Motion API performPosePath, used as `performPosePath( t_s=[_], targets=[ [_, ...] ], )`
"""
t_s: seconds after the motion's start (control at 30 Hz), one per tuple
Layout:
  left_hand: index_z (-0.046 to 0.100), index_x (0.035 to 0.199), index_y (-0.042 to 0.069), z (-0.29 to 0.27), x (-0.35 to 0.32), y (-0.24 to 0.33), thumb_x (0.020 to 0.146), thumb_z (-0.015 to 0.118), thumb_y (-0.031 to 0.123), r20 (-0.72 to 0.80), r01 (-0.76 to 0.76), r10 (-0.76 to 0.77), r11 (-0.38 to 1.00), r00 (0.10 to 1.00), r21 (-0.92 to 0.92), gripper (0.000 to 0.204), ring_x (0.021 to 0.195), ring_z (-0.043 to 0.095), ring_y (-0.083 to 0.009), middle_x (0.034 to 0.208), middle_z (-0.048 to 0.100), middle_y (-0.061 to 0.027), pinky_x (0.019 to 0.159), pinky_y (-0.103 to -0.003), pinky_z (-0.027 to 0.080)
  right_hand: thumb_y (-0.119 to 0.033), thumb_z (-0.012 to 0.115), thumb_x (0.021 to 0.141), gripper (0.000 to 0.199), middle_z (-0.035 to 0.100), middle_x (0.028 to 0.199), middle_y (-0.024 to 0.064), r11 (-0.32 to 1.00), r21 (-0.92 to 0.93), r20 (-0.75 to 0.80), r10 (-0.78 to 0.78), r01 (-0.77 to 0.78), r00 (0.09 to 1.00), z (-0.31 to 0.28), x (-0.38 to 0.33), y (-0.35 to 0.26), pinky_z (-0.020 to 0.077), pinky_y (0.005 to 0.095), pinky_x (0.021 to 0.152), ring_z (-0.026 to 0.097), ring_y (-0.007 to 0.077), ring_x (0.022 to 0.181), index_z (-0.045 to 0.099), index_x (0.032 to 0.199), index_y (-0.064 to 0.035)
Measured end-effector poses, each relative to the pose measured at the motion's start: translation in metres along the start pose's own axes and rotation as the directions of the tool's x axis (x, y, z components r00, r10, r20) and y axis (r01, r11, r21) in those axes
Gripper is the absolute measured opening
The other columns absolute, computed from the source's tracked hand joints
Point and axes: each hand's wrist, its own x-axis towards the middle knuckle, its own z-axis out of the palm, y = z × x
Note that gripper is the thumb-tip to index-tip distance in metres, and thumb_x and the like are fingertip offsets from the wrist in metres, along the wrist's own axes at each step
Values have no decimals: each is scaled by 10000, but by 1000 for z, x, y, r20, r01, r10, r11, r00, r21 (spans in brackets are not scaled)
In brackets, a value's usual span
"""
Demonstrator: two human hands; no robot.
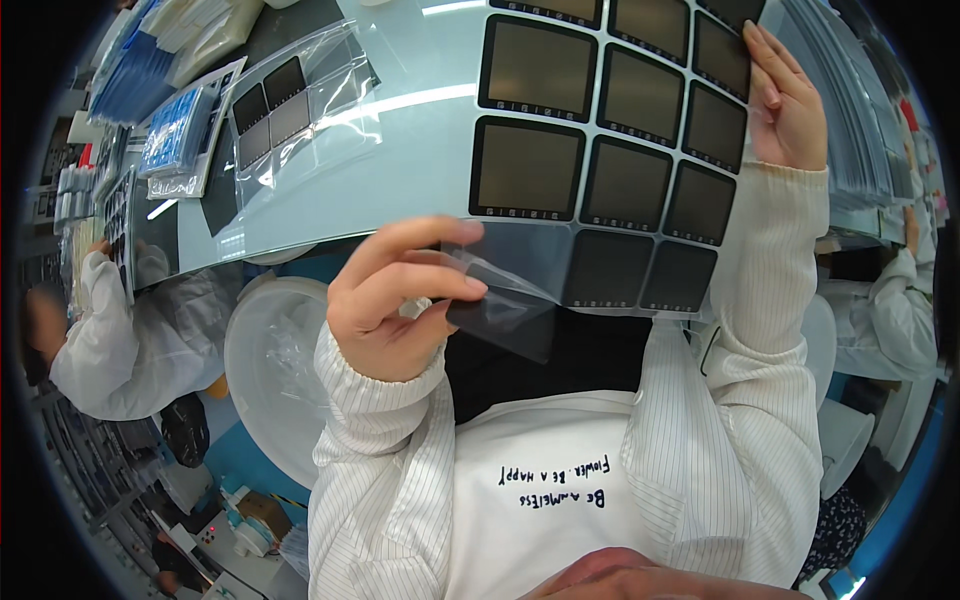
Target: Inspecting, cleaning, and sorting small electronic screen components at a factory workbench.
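Note:
I hold up a clear sheet [610, 185] carrying several dark square panels with black frames. My right hand [785, 105] grips its upper right edge, thumb on the front. My left hand [400, 300] pinches a thin transparent film [505, 300] at the sheet's lower left corner, and the film curls away from the sheet there. Both sleeves are white with fine stripes.
A pale blue table [400, 120] lies behind the sheet, with a clear bag of dark squares [280, 105] and stacks of blue packets [170, 130] at the left. A white round stool [265, 370] stands below. Persons in white coats sit at the left [130, 340] and right [900, 300].

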Motion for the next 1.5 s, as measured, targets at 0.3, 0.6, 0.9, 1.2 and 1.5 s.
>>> performPosePath(
  t_s=[0.3, 0.6, 0.9, 1.2, 1.5],
  targets=[
    [665, 708, 103, -42, -10, -14, 587, 743, -19, 82, -271, 269, 962, 960, 15, 189, 823, 554, -201, 885, 561, -64, 599, -229, 444, -6, 489, 905, 309, 601, 1122, 138, 974, 10, -306, -213, 227, 928, -19, -13, -56, 265, 129, 482, 334, 42, 543, 502, 1197, 94],
    [582, 971, -16, -100, -74, -123, 749, 734, 101, -359, 840, -794, 541, 491, -46, 294, 577, 569, -133, 778, 631, -74, 494, -229, 459, -101, 502, 919, 306, 633, 1035, 145, 948, -92, -112, -313, 304, 943, -43, -30, -85, 335, 141, 479, 453, 46, 504, 545, 1163, 78],
    [537, 1121, -20, -45, -62, -113, 763, 646, -60, -152, 755, -825, 560, 544, -341, 377, 886, 634, -246, 1059, 610, -155, 686, -322, 566, -41, 477, 921, 307, 585, 1167, 164, 962, -70, -77, -268, 262, 961, -43, -32, -74, 351, 83, 500, 393, 31, 507, 501, 1199, 87],
    [552, 1073, -44, 49, -22, -8, 694, 792, 263, 595, 591, -210, 570, 776, -571, 543, 811, 619, -225, 994, 589, -148, 606, -286, 516, -20, 469, 915, 308, 602, 1126, 151, 978, -12, 110, -206, 209, 972, -32, -25, -65, 338, 112, 478, 378, 34, 507, 499, 1198, 98],
    [595, 915, -47, 39, -16, 11, 866, 587, 128, 199, 336, -271, 730, 942, -595, 182, 643, 564, -131, 771, 580, -99, 569, -228, 460, -100, 524, 910, 198, 505, 654, -1, 972, -111, -58, -215, 208, 975, 36, -29, -83, 253, 157, 361, 345, 21, 399, 564, 1040, 44]
  ],
)
